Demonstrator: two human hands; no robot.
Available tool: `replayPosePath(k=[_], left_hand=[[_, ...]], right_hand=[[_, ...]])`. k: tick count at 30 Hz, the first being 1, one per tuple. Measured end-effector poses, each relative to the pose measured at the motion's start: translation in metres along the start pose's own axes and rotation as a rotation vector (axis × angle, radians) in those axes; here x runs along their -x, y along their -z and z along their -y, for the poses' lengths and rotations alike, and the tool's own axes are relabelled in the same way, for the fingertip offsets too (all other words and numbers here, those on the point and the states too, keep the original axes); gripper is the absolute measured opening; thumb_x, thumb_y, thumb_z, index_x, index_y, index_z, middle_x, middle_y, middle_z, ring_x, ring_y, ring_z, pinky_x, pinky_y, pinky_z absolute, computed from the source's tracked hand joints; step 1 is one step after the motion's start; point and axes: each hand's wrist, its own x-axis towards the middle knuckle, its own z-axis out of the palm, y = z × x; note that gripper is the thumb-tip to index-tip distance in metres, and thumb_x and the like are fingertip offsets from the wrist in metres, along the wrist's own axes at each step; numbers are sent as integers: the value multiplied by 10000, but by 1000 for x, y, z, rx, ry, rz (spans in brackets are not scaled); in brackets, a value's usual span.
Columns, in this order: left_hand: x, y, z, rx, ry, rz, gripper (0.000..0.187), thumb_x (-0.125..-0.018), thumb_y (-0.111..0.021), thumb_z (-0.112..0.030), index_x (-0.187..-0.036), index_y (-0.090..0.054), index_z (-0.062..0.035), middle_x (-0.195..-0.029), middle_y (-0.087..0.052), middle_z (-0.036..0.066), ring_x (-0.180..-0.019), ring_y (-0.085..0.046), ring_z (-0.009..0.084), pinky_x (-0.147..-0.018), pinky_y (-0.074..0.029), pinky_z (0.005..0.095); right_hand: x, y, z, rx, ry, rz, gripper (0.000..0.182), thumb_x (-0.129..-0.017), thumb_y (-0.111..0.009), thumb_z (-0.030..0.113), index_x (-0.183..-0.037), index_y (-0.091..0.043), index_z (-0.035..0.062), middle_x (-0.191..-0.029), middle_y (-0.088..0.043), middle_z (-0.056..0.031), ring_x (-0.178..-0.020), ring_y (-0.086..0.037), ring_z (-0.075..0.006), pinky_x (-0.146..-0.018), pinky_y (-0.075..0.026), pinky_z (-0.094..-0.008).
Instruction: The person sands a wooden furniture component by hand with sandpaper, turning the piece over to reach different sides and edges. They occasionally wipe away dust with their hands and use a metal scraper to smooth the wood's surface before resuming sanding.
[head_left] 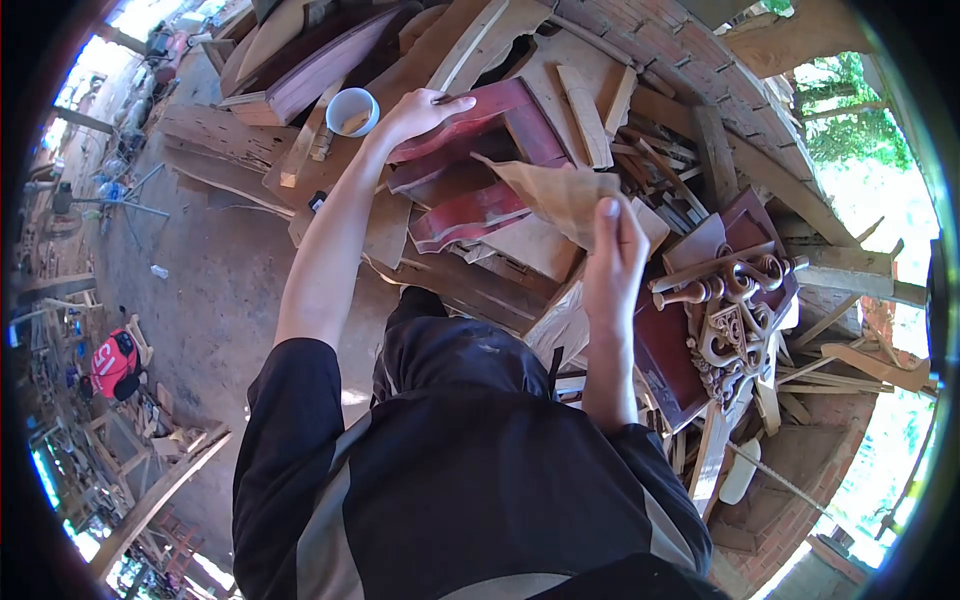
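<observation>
My left hand (428,112) rests on the upper edge of a red-painted wooden frame (535,130) with curved rails, its thumb stretched out along the wood. A thin, creased brown sheet (560,198), like sandpaper, is pinched in my right hand (612,240) and hangs over the right part of the frame. The frame lies tilted on wooden boards. Just left of my left hand stands a white cup (352,112) with something tan inside.
Carved wooden ornaments (730,325) lie on a dark red panel (665,365) at the right. Boards and offcuts (590,110) are piled ahead, near a brick wall (700,70). A red bag (114,362) sits on the floor at the left.
</observation>
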Motion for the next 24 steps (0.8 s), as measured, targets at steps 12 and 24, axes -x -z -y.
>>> replayPosePath(k=[12, 24], left_hand=[[-7, -3, 7, 9, -43, -39, 841, -864, -607, -749, -1267, -691, -16, -1163, -724, 185, -1104, -667, 288, -1000, -474, 380], [-5, -3, 4, 3, -28, -64, 839, -854, -613, -755, -1249, -702, -20, -1134, -730, 190, -1096, -673, 308, -985, -483, 392]], right_hand=[[-32, -22, -89, 727, 392, 84, 309, -1033, -524, 165, -1278, -653, 29, -1361, -614, -225, -1352, -507, -416, -1177, -301, -562], [-5, -58, -105, 802, 632, 303, 258, -921, -622, 105, -1155, -707, 42, -1338, -640, -162, -1320, -546, -348, -1117, -383, -529]])
